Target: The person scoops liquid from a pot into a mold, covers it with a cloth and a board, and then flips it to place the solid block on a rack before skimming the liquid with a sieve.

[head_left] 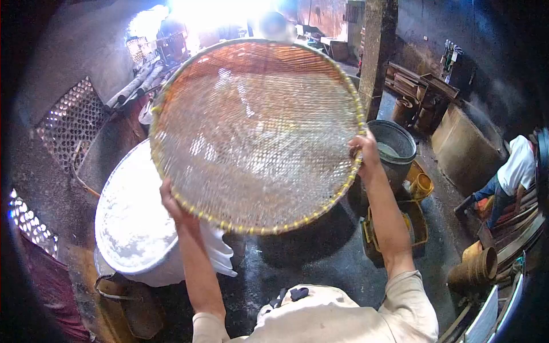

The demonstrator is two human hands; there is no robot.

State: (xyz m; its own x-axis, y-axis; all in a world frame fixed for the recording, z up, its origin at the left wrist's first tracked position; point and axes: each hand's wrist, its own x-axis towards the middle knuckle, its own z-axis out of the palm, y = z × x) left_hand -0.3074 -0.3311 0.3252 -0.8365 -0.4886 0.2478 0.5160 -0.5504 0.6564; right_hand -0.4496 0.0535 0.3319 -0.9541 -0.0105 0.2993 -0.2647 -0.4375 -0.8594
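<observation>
A large round woven bamboo sieve [257, 137] is raised in front of me, its rim bound with yellow ties. My left hand [174, 203] grips the lower left of the rim. On the right side, my right hand [366, 151] has its fingers closed round the rim. Light passes through the open weave, and nothing can be made out lying on it. Left of the sieve and partly behind it stands a wide tub [137, 217] with a white cloth over its side and white foamy or curd-like contents.
At right stand a dark drum [394, 143], a yellow bucket [421, 186], a yellow crate-like frame [420, 228] and a large round vat [466, 146]. A person in a white shirt [516, 166] bends by stacked wood at far right. A post [377, 51] rises behind.
</observation>
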